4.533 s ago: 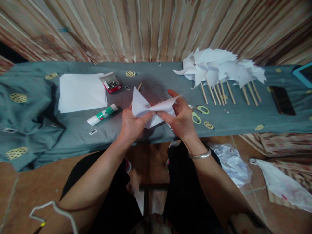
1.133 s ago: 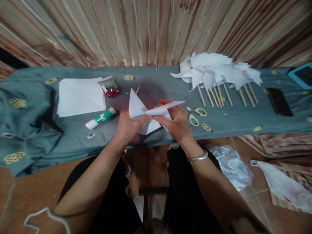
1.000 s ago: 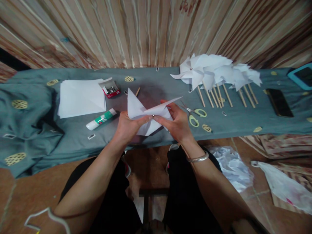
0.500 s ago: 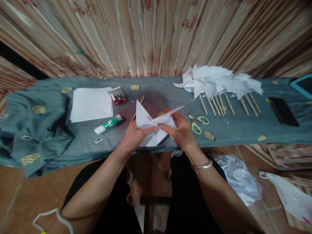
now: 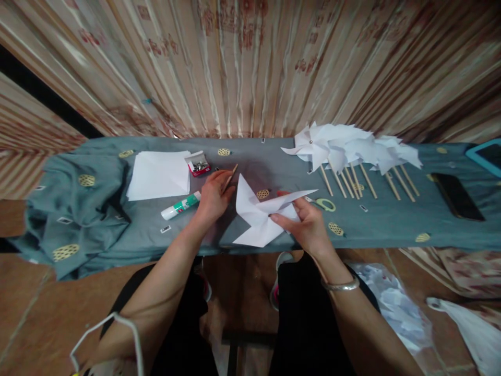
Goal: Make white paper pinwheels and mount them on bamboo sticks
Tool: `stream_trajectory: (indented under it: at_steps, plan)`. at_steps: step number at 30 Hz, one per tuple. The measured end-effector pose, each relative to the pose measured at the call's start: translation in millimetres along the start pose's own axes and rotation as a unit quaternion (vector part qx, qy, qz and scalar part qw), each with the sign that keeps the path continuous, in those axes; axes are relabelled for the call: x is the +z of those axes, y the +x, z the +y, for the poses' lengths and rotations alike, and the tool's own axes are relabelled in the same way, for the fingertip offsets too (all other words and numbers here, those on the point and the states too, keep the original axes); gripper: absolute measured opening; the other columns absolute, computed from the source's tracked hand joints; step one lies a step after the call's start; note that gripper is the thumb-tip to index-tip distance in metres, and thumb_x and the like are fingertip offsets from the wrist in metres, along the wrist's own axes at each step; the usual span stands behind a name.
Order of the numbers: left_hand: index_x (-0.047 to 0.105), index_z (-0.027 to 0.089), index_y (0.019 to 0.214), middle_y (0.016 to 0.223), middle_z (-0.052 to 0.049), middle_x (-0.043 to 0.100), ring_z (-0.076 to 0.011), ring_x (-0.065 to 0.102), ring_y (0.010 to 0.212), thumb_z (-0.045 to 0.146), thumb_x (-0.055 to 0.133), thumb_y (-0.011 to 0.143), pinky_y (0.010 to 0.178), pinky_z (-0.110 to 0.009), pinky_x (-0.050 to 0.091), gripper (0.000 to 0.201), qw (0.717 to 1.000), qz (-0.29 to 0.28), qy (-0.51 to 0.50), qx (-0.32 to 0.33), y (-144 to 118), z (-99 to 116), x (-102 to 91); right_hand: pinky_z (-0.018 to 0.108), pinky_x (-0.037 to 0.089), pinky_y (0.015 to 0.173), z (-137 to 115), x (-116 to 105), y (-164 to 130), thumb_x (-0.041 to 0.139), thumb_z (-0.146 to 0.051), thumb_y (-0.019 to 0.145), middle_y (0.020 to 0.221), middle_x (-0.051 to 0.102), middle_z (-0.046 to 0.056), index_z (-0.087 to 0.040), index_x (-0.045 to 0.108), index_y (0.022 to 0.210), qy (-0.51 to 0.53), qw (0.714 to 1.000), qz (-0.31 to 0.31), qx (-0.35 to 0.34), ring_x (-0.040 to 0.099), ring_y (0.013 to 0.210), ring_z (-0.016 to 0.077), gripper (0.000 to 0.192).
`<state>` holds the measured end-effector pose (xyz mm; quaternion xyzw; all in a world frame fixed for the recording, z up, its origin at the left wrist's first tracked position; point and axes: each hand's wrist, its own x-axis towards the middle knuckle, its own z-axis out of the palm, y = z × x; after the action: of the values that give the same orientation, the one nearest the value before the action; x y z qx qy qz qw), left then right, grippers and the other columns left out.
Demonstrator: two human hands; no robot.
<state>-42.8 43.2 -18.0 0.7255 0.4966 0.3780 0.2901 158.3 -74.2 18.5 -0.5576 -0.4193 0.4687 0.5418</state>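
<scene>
In my right hand [image 5: 307,222] is a white paper pinwheel [image 5: 258,219], its folded blades standing up. My thumb presses at its middle, where a small dark pin head shows. My left hand [image 5: 215,196] is closed around a thin wooden stick [image 5: 234,171] whose far end sticks out past the fingers. A green and white glue stick [image 5: 181,205] lies just left of that hand, and a small red and white box [image 5: 198,164] of metal pins stands open behind it. Scissors with pale green handles [image 5: 326,204] are partly hidden behind my right hand.
Finished pinwheels on sticks [image 5: 344,143] lie overlapping at the back right. A stack of white paper [image 5: 158,176] is at the left, near bunched grey cloth [image 5: 86,209]. A phone [image 5: 457,196] and a blue-framed device [image 5: 485,156] sit far right. A bag of paper scraps [image 5: 395,303] is on the floor.
My left hand has let go of the pinwheel, moved up and left, and closed on the wooden stick. My right hand keeps the pinwheel, now slightly farther right. The view has shifted a little.
</scene>
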Motion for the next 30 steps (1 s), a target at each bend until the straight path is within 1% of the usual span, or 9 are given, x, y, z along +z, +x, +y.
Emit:
stream_trajectory:
  at_steps: [3,9,12,15,17,20,24,27,30]
  plan:
    - [0.066,0.014,0.117,0.125,-0.014,0.064,-0.0282,0.057,0.116,0.012,0.056,0.077,0.105,-0.044,0.043,0.041,0.995,0.0,0.095,0.04,14.1,-5.0,12.5,0.033,0.061,0.07,-3.9,1.0,-6.9,0.082,-0.03,0.062,0.096,0.078,0.004,-0.02,0.066,0.108,-0.045,0.999,-0.008,0.002,0.073,0.08,0.0204,0.049]
    - [0.069,0.014,0.107,0.101,-0.012,0.071,-0.0259,0.063,0.096,0.012,0.048,0.079,0.092,-0.041,0.049,0.035,0.992,-0.02,0.121,0.008,21.4,-3.4,23.0,0.029,0.059,0.062,-17.5,-4.9,-16.0,0.079,-0.03,0.065,0.088,0.078,0.004,-0.018,0.063,0.117,-0.077,0.997,-0.014,0.001,0.072,0.07,0.0181,0.056]
    - [0.069,0.012,0.107,0.096,-0.011,0.072,-0.0233,0.065,0.086,0.017,0.053,0.075,0.081,-0.036,0.052,0.036,0.999,-0.02,0.039,-0.018,12.6,10.6,22.4,0.025,0.055,0.051,-24.8,-9.2,-21.9,0.077,-0.03,0.068,0.077,0.077,0.001,-0.018,0.062,0.121,-0.127,0.991,0.009,-0.028,0.068,0.057,0.0154,0.056]
    - [0.071,0.014,0.105,0.094,-0.008,0.073,-0.0204,0.065,0.082,0.027,0.061,0.074,0.075,-0.03,0.052,0.036,0.995,-0.037,-0.094,-0.022,-6.4,40.5,15.9,0.023,0.053,0.05,-33.1,-12.1,-32.2,0.073,-0.028,0.073,0.093,0.077,0.004,-0.02,0.069,0.108,-0.209,0.971,0.042,-0.109,0.068,0.06,0.0137,0.036]
    - [0.073,0.014,0.097,0.088,-0.006,0.074,-0.019,0.065,0.075,0.033,0.065,0.072,0.068,-0.027,0.051,0.033,0.978,-0.094,-0.179,-0.058,-22.2,63.1,8.8,0.024,0.057,0.058,-39.8,-12.3,-41.6,0.069,-0.025,0.078,0.11,0.074,0.006,-0.021,0.07,0.1,-0.247,0.95,0.047,-0.185,0.072,0.073,0.0145,0.023]
    - [0.075,0.012,0.091,0.083,-0.006,0.074,-0.0162,0.063,0.068,0.034,0.071,0.069,0.062,-0.024,0.049,0.031,0.947,-0.135,-0.258,-0.136,-44.4,87.4,-2.0,0.026,0.06,0.07,-51.1,-8.8,-56.0,0.064,-0.021,0.082,0.103,0.075,0.003,-0.022,0.064,0.115,-0.278,0.92,0.036,-0.275,0.073,0.086,0.016,0.034]
    - [0.076,0.013,0.087,0.077,-0.004,0.073,-0.0146,0.061,0.064,0.028,0.077,0.063,0.059,-0.023,0.046,0.028,0.888,-0.156,-0.373,-0.221,-64.6,95.9,-12.3,0.025,0.06,0.071,-66.2,-0.6,-68.9,0.061,-0.019,0.085,0.105,0.075,0.005,-0.021,0.063,0.113,-0.317,0.882,0.033,-0.347,0.073,0.084,0.0154,0.028]
    - [0.077,0.015,0.085,0.085,-0.005,0.074,-0.0176,0.064,0.075,0.023,0.077,0.062,0.071,-0.026,0.05,0.025,0.879,-0.168,-0.406,-0.188,-74.0,97.3,-22.5,0.027,0.06,0.077,-76.3,5.7,-74.3,0.062,-0.017,0.086,0.107,0.074,0.005,-0.021,0.063,0.109,-0.333,0.859,0.039,-0.388,0.073,0.089,0.0165,0.023]
    - [0.077,0.017,0.075,0.079,-0.004,0.074,-0.0171,0.063,0.071,0.024,0.078,0.062,0.069,-0.026,0.049,0.015,0.878,-0.171,-0.421,-0.149,-80.1,102.3,-37.3,0.032,0.059,0.086,-82.7,12.1,-80.3,0.059,-0.014,0.087,0.095,0.076,0.003,-0.022,0.057,0.122,-0.324,0.842,0.033,-0.431,0.073,0.089,0.018,0.036]
